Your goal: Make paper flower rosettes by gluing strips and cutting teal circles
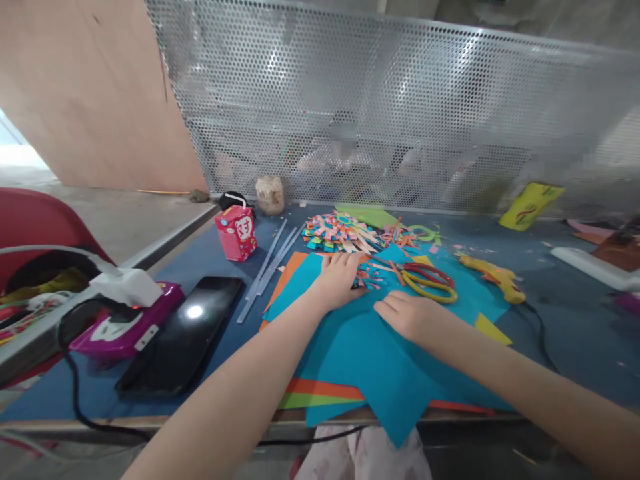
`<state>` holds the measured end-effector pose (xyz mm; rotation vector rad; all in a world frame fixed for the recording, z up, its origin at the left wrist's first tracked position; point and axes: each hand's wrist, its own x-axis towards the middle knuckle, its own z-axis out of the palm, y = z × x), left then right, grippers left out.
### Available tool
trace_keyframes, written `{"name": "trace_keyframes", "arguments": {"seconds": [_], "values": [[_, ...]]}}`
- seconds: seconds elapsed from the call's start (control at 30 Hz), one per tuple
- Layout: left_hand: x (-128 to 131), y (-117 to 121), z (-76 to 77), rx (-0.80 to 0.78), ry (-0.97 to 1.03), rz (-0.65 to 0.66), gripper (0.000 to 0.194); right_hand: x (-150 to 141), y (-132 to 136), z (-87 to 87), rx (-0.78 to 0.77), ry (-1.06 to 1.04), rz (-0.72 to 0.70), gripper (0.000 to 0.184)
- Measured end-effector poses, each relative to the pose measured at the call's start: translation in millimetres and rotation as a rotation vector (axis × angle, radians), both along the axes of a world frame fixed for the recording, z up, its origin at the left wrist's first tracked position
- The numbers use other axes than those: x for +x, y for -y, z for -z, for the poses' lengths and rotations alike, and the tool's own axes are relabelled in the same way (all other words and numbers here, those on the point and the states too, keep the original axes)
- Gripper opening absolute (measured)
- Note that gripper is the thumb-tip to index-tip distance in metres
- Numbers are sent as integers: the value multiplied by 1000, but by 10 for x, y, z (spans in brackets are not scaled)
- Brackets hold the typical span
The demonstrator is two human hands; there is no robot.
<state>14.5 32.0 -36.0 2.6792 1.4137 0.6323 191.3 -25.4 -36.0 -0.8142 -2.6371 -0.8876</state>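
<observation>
My left hand (338, 280) lies on the blue paper (345, 353), its fingers stretched forward. Beside its fingertips is a small fringed paper piece (370, 277) in blue and orange, partly covered by the hand. Closer to me on the right, my right hand (407, 316) is closed, its fingertips pinching the blue paper, which bends under it. One pointed corner of this sheet hangs over the front table edge. Just beyond my right hand lie scissors (429, 283) with red and yellow handles, their blades pointing left. Orange, green and more blue sheets show underneath.
Fringed paper flowers (340, 230) lie at the back. Clear glue sticks (267, 267), a red drink box (236, 233), a phone (185, 337) and a purple power strip (133, 323) are left. A yellow glue gun (493, 277) with a cord lies right. A perforated metal screen (400, 100) stands behind.
</observation>
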Motion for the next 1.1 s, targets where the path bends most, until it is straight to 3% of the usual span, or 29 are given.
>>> {"name": "trace_keyframes", "arguments": {"seconds": [0.23, 0.37, 0.57, 0.7, 0.93, 1.1], "values": [[-1, 26, -5, 20, -6, -9, 65, 18, 5, -90, -128, 51, -9, 21], [-11, 34, -1, 33, -15, -3, 65, 125, 1, -62, -219, -62, -33, 23], [-22, 29, 2, 38, -22, 10, 65, 169, 28, -136, -570, -279, 74, 20], [-20, 27, 4, 34, -20, 13, 66, 116, 53, -248, -681, -282, 130, 20], [-14, 31, 6, 25, -21, 3, 65, 92, -92, -222, -653, -144, 152, 20], [-7, 36, 2, 18, -19, 0, 65, 49, -94, -203, -426, 27, 73, 23]]}}
